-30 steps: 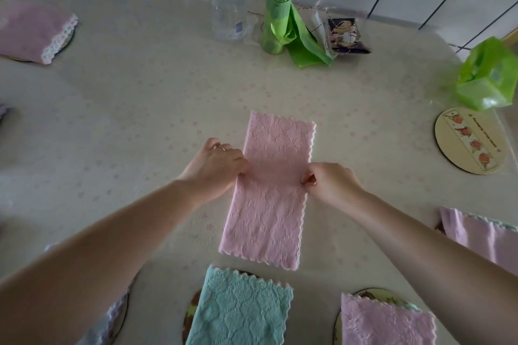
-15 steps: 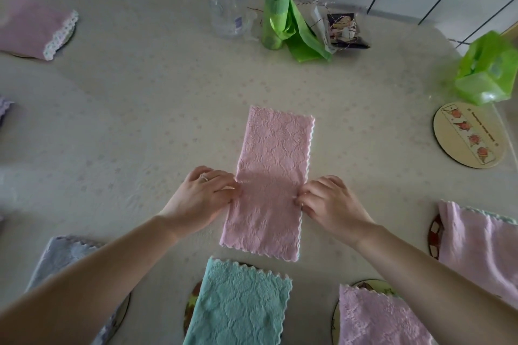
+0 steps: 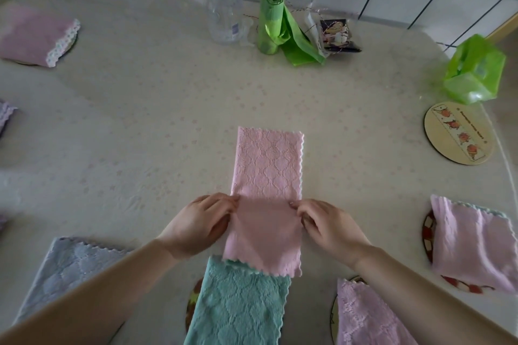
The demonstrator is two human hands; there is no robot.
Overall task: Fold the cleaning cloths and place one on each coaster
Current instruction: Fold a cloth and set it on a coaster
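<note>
- Head view, centre: a long pink cloth (image 3: pixel 267 193) lies flat on the pale table (image 3: pixel 140 120), folded into a narrow strip running away from the person; its near end overlaps the far edge of a teal cloth (image 3: pixel 241 305).
- The left hand (image 3: pixel 199 223) sits at the strip's left edge, about midway along; its fingers are curled, the tips pinching the cloth's edge; the thumb is hidden, so how deep the grip goes cannot be told.
- The right hand (image 3: pixel 328 225) mirrors it at the right edge; fingers bent and close together, fingertips pinching that edge.
- The teal cloth lies folded on a coaster whose dark rim shows at its left side; just right of it a folded lilac cloth (image 3: pixel 367 319) covers another coaster at the bottom edge.
- At right, a folded pink-lilac cloth (image 3: pixel 473 244) rests on a red-patterned coaster (image 3: pixel 427 232); beyond it a bare round coaster (image 3: pixel 457 133) with a printed strip lies uncovered, well apart from the hands.
- At left, a folded grey-blue cloth (image 3: pixel 67 272) lies near the left forearm; far left, a pink cloth with white trim (image 3: pixel 39 33) sits on a coaster.
- Along the tiled wall: a clear pump bottle (image 3: pixel 224 17) with a blue top, a green roll of bags (image 3: pixel 273 19) just beside it, a small dark packet (image 3: pixel 337 35), and a green bag (image 3: pixel 473 70) near the bare coaster.
</note>
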